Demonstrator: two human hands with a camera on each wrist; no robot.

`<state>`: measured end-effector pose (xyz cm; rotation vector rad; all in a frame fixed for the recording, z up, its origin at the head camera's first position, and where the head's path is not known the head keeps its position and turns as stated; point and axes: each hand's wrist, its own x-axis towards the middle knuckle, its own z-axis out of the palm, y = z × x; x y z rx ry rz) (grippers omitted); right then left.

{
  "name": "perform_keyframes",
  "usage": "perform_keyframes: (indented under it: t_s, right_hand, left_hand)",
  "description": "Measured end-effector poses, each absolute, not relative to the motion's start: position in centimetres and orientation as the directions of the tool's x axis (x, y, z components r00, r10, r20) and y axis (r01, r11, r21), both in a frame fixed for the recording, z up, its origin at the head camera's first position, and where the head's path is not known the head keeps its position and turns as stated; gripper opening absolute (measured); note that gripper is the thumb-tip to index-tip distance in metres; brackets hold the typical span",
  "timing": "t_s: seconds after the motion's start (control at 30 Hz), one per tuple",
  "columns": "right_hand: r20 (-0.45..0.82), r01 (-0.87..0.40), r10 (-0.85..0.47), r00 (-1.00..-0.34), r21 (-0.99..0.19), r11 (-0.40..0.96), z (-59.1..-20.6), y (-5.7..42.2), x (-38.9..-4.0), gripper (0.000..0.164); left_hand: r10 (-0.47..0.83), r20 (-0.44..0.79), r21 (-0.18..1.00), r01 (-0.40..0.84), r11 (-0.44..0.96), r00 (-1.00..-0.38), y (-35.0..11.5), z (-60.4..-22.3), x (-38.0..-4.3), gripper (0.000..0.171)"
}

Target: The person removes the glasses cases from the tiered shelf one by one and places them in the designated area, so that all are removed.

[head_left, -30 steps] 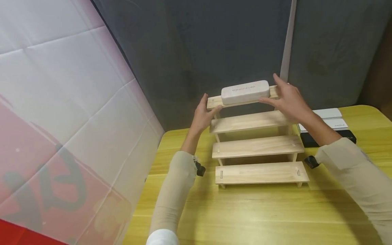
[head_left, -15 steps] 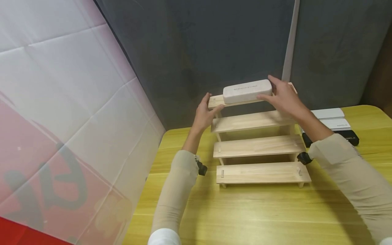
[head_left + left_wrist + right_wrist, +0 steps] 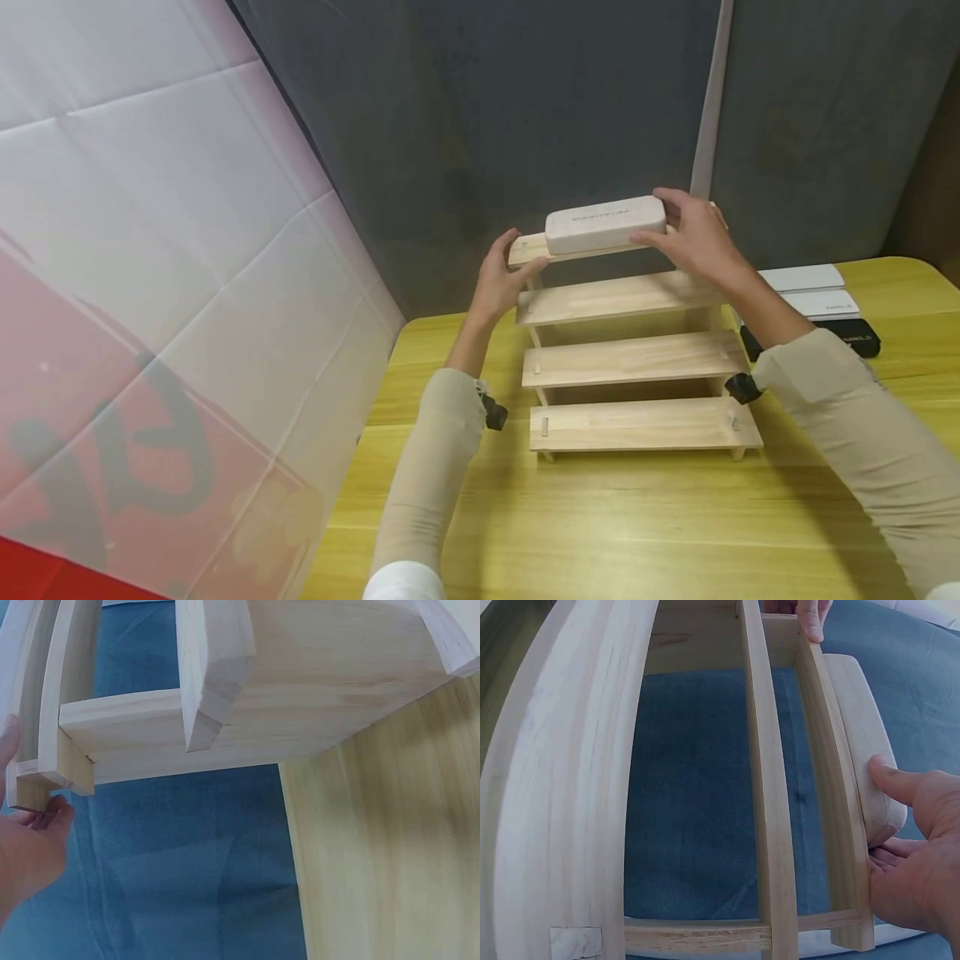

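A stepped wooden display rack [image 3: 637, 358] with several narrow shelves stands on the table. On its top shelf lies a white oblong case [image 3: 606, 223] with rounded ends and small lettering, perhaps a glasses case. My left hand [image 3: 498, 279] grips the left end of the top shelf, thumb in front and fingers behind. With thumb and fingers, my right hand [image 3: 697, 233] holds the right end of the case. In the right wrist view, the thumb presses the side of the white case [image 3: 866, 742] while the other fingers curl by its end, near the shelf board.
To the right of the rack, two white flat cases [image 3: 817, 302] and a black case [image 3: 861, 337] lie on the yellow wood-grain table [image 3: 630, 525]. A dark grey fabric partition [image 3: 480, 125] rises behind. At the left stands a pale printed panel [image 3: 187, 225].
My right hand has moved left and its fingers have closed on the right end of the white case. The left hand keeps its grip on the shelf. The case has barely shifted.
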<state>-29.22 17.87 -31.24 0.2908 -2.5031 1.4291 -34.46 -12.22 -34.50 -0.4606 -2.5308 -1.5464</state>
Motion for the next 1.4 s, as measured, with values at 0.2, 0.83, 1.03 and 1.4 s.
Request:
perform_keyframes:
  t_s: [0.2,0.83,1.03,1.4]
  right_hand:
    - [0.296,-0.281,-0.047,-0.954,-0.834,0.475,-31.37,18.0,-29.12,0.087]
    - [0.263,-0.263,-0.066,-0.963,-0.851,0.455,-31.03,18.22,-29.16,0.085]
    - [0.239,-0.259,-0.104,-0.966,-0.838,0.48,-30.89,18.35,-29.15,0.093]
    - [0.25,-0.264,-0.094,-0.964,-0.839,0.476,-30.85,18.32,-29.36,0.086]
  left_hand:
    - [0.189,0.277,0.846,0.332,0.418,-0.942,-12.19,-34.52,-34.38,0.084]
    - [0.208,0.283,0.838,0.347,0.421,-0.936,-12.14,-34.44,-34.62,0.081]
    - [0.211,0.284,0.833,0.35,0.429,-0.935,-12.22,-34.37,-34.67,0.081]
    - [0.218,0.279,0.842,0.347,0.413,-0.935,-12.35,-34.35,-34.71,0.084]
